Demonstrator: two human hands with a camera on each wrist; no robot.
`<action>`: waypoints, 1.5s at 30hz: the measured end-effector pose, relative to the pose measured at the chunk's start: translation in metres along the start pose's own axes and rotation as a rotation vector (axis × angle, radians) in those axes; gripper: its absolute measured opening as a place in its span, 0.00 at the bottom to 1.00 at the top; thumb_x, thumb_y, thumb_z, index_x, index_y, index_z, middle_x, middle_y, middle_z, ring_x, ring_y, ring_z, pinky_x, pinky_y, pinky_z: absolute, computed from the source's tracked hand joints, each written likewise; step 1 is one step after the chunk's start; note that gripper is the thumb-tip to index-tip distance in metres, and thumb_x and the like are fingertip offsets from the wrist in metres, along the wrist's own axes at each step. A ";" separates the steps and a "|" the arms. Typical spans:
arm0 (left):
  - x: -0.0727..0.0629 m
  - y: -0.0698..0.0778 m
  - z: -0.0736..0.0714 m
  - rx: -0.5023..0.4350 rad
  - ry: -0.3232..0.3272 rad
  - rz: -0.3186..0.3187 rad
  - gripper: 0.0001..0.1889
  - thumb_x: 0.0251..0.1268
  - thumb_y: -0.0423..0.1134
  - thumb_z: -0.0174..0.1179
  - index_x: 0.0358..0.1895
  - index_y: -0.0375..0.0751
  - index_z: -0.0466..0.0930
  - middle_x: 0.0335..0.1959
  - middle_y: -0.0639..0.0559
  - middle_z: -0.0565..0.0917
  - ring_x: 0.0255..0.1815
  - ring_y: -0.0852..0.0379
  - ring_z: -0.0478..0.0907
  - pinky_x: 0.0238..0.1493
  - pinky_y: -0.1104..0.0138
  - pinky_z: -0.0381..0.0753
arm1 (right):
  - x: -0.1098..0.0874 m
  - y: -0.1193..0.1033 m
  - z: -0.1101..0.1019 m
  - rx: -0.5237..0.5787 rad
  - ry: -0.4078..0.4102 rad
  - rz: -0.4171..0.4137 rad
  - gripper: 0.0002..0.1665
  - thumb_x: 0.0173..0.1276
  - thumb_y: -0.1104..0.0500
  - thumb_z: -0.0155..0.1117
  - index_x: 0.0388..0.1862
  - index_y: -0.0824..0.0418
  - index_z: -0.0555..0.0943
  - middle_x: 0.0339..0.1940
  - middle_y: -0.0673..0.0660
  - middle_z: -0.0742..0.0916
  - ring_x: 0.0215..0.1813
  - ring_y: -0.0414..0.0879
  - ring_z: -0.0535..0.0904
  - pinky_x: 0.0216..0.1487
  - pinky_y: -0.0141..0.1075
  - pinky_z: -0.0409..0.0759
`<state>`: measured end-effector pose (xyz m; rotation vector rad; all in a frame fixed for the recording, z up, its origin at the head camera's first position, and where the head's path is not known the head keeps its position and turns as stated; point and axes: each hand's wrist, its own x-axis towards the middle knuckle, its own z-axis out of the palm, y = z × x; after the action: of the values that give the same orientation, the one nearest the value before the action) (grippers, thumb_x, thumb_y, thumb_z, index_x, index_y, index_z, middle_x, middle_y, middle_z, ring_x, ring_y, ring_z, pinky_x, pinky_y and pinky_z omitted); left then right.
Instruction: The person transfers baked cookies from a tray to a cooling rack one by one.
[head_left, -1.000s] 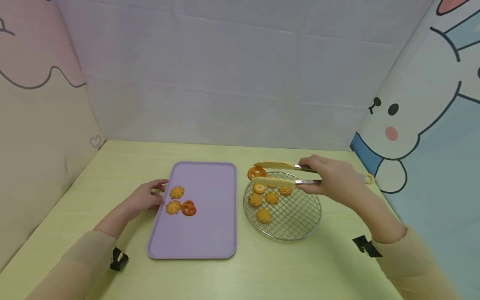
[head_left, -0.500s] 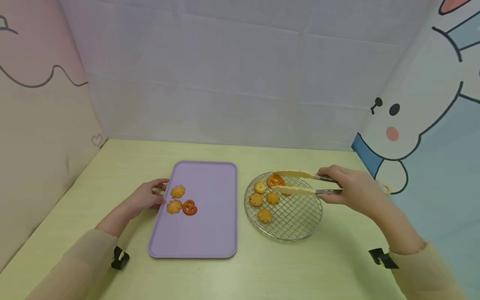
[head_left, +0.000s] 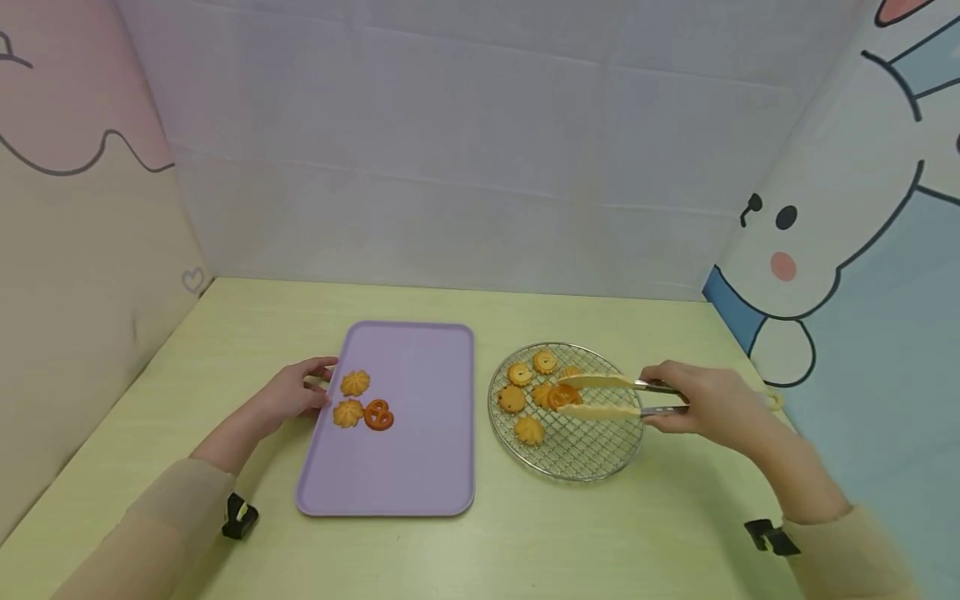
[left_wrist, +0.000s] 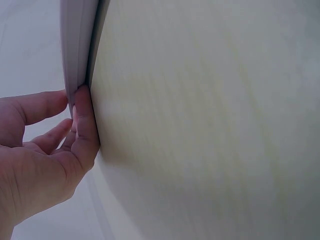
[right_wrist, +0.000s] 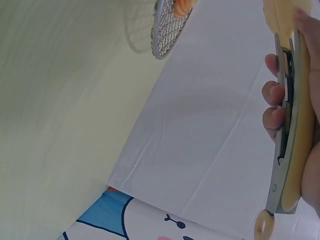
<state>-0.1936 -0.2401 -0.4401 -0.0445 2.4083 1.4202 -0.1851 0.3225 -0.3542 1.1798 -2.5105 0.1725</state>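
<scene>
Right hand (head_left: 712, 408): curled round the tongs (head_left: 600, 381), easily the nearer one
Tongs: parted a little, pointing left toward the purple tray (head_left: 420, 467)
Pretzel (head_left: 565, 397): over the wire rack (head_left: 592, 442), between the ends of the tongs, right by a star-shaped cookie (head_left: 540, 395); can't tell whether pinched or just straddled
Long axis of pretzel: none really, roundish
Left hand (head_left: 291, 392): pinching the tray's left rim, nowhere near that pretzel tbh

High up, the head camera looks forward and down across the pale yellow-green table (head_left: 390, 558)! Left-wrist, tipped sideways, hugs the rim of the flat rectangular purple tray (left_wrist: 75, 45); right-wrist, also tilted, peers past nearby cream-and-silver tongs (right_wrist: 295, 130), sharing the round silver wire rack (right_wrist: 166, 37) with the head.
</scene>
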 end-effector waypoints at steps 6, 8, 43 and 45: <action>-0.001 0.000 0.000 -0.006 0.001 0.005 0.36 0.59 0.24 0.55 0.71 0.30 0.52 0.59 0.32 0.63 0.44 0.49 0.73 0.37 0.65 0.82 | -0.007 0.001 0.010 0.008 -0.040 0.026 0.28 0.44 0.47 0.78 0.44 0.55 0.79 0.34 0.45 0.86 0.26 0.31 0.76 0.23 0.29 0.75; -0.002 0.000 0.000 -0.004 0.002 0.005 0.36 0.58 0.24 0.55 0.71 0.30 0.52 0.59 0.32 0.63 0.44 0.49 0.73 0.37 0.66 0.82 | -0.009 0.001 0.015 0.007 -0.061 0.040 0.28 0.44 0.47 0.78 0.44 0.54 0.79 0.35 0.44 0.86 0.26 0.31 0.75 0.23 0.29 0.74; -0.002 0.002 0.001 -0.008 0.010 -0.017 0.37 0.57 0.24 0.56 0.71 0.31 0.53 0.59 0.33 0.63 0.43 0.49 0.73 0.37 0.65 0.82 | -0.015 0.005 0.043 0.032 -0.280 0.189 0.30 0.48 0.41 0.73 0.48 0.54 0.80 0.41 0.48 0.85 0.29 0.40 0.77 0.29 0.38 0.78; -0.002 0.003 0.001 -0.010 0.008 -0.017 0.37 0.57 0.24 0.56 0.71 0.31 0.53 0.59 0.33 0.63 0.43 0.49 0.73 0.37 0.65 0.82 | -0.014 0.005 0.040 0.030 -0.280 0.187 0.31 0.48 0.41 0.73 0.48 0.54 0.80 0.41 0.48 0.85 0.29 0.40 0.77 0.29 0.38 0.78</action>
<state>-0.1920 -0.2378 -0.4381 -0.0732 2.4020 1.4267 -0.1911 0.3253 -0.3963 1.0410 -2.8732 0.0982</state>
